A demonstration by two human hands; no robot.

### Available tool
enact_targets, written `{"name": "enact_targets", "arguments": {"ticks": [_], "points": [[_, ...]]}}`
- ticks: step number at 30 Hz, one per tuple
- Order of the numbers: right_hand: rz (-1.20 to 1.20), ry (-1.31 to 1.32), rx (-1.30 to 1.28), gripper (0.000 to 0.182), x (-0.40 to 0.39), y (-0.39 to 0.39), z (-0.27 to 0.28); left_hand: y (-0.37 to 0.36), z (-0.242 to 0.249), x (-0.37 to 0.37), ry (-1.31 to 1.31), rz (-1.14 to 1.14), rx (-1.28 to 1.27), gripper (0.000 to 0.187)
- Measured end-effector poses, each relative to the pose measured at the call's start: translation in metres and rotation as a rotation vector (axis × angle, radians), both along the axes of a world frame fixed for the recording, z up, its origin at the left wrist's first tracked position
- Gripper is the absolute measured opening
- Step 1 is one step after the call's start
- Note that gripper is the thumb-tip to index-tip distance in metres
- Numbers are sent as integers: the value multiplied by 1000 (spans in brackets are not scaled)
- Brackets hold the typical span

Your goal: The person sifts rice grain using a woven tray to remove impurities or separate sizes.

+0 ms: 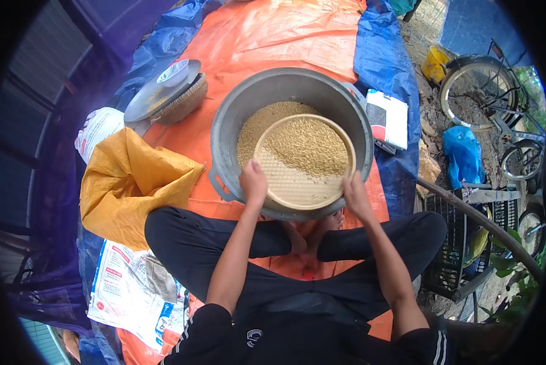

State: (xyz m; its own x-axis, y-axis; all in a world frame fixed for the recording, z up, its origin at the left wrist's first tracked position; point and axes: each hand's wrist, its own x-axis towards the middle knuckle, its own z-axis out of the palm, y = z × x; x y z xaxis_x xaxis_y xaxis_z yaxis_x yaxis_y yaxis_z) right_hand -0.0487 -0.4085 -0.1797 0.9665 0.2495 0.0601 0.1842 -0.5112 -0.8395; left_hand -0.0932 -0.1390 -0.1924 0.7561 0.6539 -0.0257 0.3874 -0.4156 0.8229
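Observation:
A round, shallow woven sieve with a pale rim is held between my two hands over a large grey metal basin. Golden unhusked grain covers the far part of the sieve, while the near part shows bare mesh. More grain lies in the basin, behind and left of the sieve. My left hand grips the rim on the left, fingers closed round it. On the right side, my right hand is closed on the same rim. Some of its fingers are hidden under the sieve.
An orange tarpaulin with blue edges lies beneath. Left are a yellow-orange sack, a printed white sack and a basket with a metal lid. A white packet sits right of the basin; beyond are a black crate and a bicycle.

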Motion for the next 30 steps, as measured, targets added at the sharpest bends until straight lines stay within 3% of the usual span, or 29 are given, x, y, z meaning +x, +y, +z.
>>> {"name": "enact_targets", "arguments": {"ticks": [2,8,12,14,16,18,20,21,25,28,30], "points": [[-48,106,-160,24,26,-18,-15,-17,0,-2,-54,-25,63,31],[15,61,-153,30,11,-15,-35,-4,-7,0,50,2,59,35],[-20,153,-167,27,10,-11,-12,-6,5,-3,-27,-45,85,34],[-63,66,-64,26,6,-8,-2,-12,16,-1,-387,11,114,33],[-47,71,-123,26,13,-12,-13,-16,15,3,-505,46,160,33],[-40,80,-174,26,20,-11,-14,-10,3,4,-108,-60,84,33],[-63,167,-259,25,13,-9,-8,-9,-2,1,-78,-101,102,33],[-77,47,-226,27,11,-10,-13,-8,-6,4,-70,-127,124,33],[-81,74,-233,26,10,-16,-14,-7,-10,3,-17,-156,131,32],[-80,100,-196,27,8,-8,4,-8,9,2,-76,-124,78,32],[-81,-7,-18,27,4,-4,12,-15,17,5,-466,13,180,30]]}}
